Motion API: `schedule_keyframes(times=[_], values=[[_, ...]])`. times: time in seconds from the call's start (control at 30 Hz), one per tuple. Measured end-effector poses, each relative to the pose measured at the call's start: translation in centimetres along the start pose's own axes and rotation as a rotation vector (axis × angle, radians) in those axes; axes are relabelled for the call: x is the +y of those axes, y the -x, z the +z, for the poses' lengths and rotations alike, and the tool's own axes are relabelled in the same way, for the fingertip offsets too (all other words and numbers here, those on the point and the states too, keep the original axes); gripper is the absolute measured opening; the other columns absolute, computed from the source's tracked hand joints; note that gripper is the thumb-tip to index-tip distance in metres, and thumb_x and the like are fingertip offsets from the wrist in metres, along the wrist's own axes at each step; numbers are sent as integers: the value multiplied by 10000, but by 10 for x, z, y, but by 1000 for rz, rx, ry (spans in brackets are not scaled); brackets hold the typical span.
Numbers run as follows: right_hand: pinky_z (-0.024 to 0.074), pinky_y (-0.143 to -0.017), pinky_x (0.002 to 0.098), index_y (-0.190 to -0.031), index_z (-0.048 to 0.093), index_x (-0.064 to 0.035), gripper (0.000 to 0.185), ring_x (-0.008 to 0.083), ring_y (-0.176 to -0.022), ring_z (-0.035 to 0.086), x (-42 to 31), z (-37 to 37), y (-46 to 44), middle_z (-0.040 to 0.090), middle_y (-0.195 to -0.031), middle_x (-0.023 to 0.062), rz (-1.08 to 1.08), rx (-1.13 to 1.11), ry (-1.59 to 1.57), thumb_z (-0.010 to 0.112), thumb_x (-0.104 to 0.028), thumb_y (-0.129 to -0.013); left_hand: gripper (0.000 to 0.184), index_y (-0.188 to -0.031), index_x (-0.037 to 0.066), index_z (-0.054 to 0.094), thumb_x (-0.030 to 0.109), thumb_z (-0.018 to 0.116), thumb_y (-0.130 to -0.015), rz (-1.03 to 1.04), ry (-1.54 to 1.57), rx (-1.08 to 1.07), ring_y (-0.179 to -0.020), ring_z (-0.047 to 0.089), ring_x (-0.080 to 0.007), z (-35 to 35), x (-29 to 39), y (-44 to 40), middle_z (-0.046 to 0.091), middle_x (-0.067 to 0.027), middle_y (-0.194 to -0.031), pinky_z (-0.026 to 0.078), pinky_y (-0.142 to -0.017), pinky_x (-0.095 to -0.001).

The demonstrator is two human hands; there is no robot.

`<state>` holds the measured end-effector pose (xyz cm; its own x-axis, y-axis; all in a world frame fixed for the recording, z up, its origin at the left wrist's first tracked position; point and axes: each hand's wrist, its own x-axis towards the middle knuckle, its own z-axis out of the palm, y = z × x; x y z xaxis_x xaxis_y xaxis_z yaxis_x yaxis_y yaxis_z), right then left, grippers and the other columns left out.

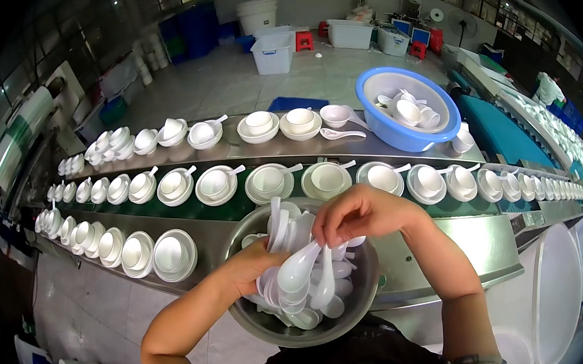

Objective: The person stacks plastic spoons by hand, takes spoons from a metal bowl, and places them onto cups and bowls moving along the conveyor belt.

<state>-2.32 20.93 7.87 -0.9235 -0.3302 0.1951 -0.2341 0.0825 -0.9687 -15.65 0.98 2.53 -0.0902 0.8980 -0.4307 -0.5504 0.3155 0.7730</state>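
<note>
A steel bowl (367,287) full of white soup spoons (341,287) is right in front of my body. My left hand (253,266) is closed around a bundle of these spoons at the bowl's left side, its fingers partly hidden. Above the bowl, my right hand (365,217) pinches white spoons by their handle ends. One hanging spoon (297,270) shows its broad bowl end, and a slimmer spoon (324,288) hangs beside it. Exactly how many handles the right fingers hold is unclear.
Behind the bowl, a green conveyor belt (236,208) carries sets of bowls, plates and spoons. A blue basin (365,112) with white crockery stands on the steel ledge (238,150). Stacked bowls (171,254) line the near ledge at left. Another person (547,87) is at far right.
</note>
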Motion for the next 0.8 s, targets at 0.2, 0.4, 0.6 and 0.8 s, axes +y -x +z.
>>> schedule_keyframes(times=[0.2,0.4,0.6,0.8], values=[[443,-735,264,-756,608,4,67,157,-813,558,8,-6,-20,602,-839,65,58,-86,62,585,60,-727,403,-1080,-14,499,166,647,-751,-117,299,-67,-808,613,-255,-1,3,-2,593,-163,-939,506,-734,-394],[469,-664,237,-778,647,8,104,101,-700,582,45,-9,-26,644,-752,50,-36,169,77,626,17,-677,423,-1081,-15,468,31,576,-675,74,36,67,-827,568,-278,-25,-14,-3,555,-122,-888,467,-762,-415],[478,-693,255,-764,633,24,72,155,-732,600,34,-26,11,633,-769,90,-184,330,-143,583,45,-717,401,-1137,-37,467,31,548,-750,-54,-188,438,-989,530,-239,4,4,-4,531,-159,-1071,431,-843,-324],[450,-681,257,-851,537,-18,92,145,-753,541,48,4,-19,539,-824,46,-308,442,-763,481,41,-808,412,-1148,-77,457,44,511,-757,179,-685,199,-1017,508,-252,4,4,6,503,-180,-1114,391,-887,-317]])
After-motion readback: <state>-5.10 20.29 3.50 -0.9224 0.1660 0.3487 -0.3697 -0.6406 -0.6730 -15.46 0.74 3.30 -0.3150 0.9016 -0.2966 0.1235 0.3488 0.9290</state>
